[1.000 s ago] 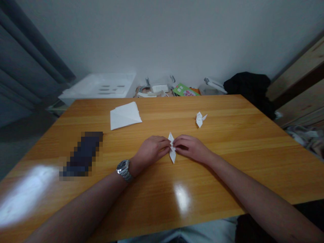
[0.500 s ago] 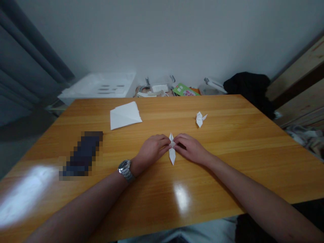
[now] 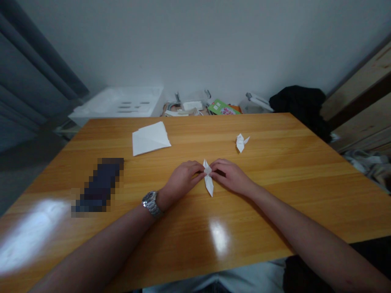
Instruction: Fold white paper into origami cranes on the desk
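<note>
While resting on the table [image 3: 275, 191], both hands, left hand [image 3: 182, 179] and right hand [image 3: 230, 177], pinch the folded paper [image 3: 208, 181] between fingertips.

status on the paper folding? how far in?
Done: one small folded paper figure sits on the table, off to the right. In hand: the left hand and right hand pinch a second folded piece at its middle, its narrow point toward the person. Left: a stack of flat white sheets lies unfolded at the far left.
</note>
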Tool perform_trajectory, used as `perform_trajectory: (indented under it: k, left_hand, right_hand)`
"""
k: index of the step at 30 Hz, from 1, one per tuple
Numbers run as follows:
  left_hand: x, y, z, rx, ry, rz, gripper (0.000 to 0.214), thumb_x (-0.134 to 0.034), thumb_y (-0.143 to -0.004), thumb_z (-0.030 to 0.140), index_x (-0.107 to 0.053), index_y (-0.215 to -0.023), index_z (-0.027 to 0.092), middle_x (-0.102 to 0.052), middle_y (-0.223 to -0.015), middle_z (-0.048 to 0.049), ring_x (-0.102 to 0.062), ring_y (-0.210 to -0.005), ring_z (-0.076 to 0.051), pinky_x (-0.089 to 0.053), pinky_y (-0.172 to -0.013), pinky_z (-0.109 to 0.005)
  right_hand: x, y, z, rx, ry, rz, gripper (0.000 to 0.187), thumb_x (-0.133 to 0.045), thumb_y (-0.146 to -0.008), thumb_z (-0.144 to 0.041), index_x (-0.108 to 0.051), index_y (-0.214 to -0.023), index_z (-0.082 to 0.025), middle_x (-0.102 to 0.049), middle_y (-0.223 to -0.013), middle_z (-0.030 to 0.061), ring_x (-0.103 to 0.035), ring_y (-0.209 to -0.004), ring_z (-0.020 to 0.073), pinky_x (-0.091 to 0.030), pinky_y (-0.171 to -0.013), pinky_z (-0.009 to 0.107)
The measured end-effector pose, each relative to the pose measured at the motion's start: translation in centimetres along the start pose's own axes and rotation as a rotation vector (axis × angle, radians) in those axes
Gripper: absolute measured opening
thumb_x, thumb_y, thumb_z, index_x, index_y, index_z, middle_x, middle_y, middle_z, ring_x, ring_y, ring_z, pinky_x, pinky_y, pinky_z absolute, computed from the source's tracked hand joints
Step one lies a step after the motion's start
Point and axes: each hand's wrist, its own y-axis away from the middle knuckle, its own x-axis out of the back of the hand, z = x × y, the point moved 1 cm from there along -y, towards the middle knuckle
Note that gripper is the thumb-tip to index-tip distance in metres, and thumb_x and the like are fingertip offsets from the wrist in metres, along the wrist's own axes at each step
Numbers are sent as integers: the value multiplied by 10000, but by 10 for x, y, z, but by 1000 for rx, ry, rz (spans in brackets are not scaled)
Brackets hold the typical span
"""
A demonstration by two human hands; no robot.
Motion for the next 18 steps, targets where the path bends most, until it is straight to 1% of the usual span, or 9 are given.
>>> perform_trajectory:
  k: [5,8,10,12,14,18]
  left_hand:
    - [0,-2,2,55,-32,0,122,-605,-979,281,-690,-1003,197,-734,-1026,-59,-664,-944,-215,-520,-854,-350]
    - [-2,-2,3,87,-26,23,108,-617,-969,285,-670,-1006,198,-717,-1031,-55,-652,-955,-215,-514,-857,-348]
    - [-2,-1,2,125,-12,54,106,-639,-954,303,-646,-974,199,-697,-994,-42,-643,-920,-207,-513,-822,-336]
    - [-3,0,2,168,-1,88,136,-660,-936,329,-614,-921,202,-671,-926,-22,-627,-849,-192,-505,-757,-317]
    - [-3,0,2,178,-7,102,159,-662,-933,340,-592,-885,205,-648,-889,-12,-613,-813,-185,-495,-722,-307]
    - [-1,0,3,131,-29,83,116,-626,-962,321,-626,-929,210,-660,-979,-33,-631,-916,-199,-514,-806,-323]
  right_hand:
    - [-1,-1,1,-45,-39,18,63,-629,-949,-207,-677,-913,-190,-692,-979,82,-641,-932,209,-515,-842,347]
    - [-3,-1,0,-134,-77,39,13,-654,-922,-208,-653,-919,-195,-690,-926,52,-640,-850,192,-510,-772,321]
    - [-4,0,0,-207,-125,57,58,-668,-903,-210,-629,-946,-204,-684,-889,25,-633,-786,176,-506,-722,303]
    - [-5,0,0,-245,-171,71,93,-674,-893,-217,-611,-961,-214,-683,-881,10,-635,-770,168,-510,-713,296]
    - [-5,1,-1,-251,-198,87,118,-682,-887,-224,-596,-967,-220,-684,-893,5,-644,-784,167,-517,-725,296]
    - [-5,1,-1,-225,-208,89,126,-675,-902,-233,-593,-998,-230,-695,-919,11,-656,-804,169,-532,-748,302]
